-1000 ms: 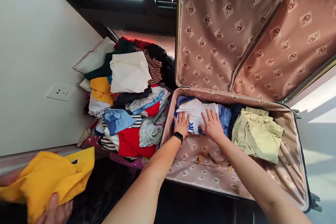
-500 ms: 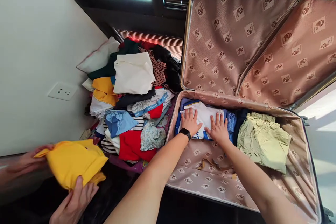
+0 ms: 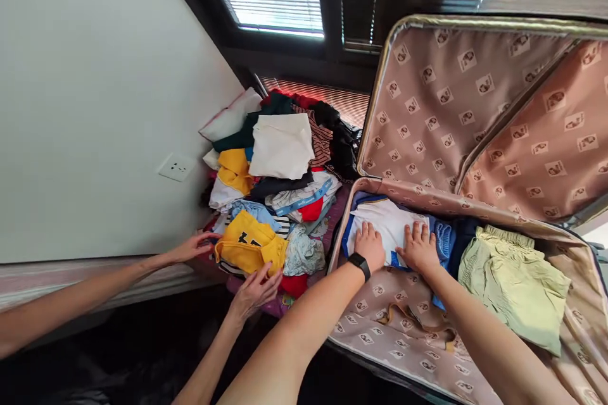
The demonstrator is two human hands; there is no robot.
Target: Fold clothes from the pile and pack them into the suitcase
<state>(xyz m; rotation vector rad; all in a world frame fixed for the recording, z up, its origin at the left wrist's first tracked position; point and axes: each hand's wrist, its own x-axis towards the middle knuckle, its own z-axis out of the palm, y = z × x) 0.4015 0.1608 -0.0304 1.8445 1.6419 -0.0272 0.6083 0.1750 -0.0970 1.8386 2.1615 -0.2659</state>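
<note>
Fingers (image 3: 416, 233) of the left hand (image 3: 370, 252) and right hand (image 3: 418, 253) lie spread, unclenched, on a folded white-and-blue fabric shirt (image 3: 387, 221), already inside the pink-lined suitcase (image 3: 427, 95), lower right; a multicoloured clothes heap (image 3: 282, 145), mid-frame, is still outside

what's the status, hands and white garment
Left hand, right hand: open, palms down on white garment. Garment lies in open suitcase. Only hands covering it.
</note>
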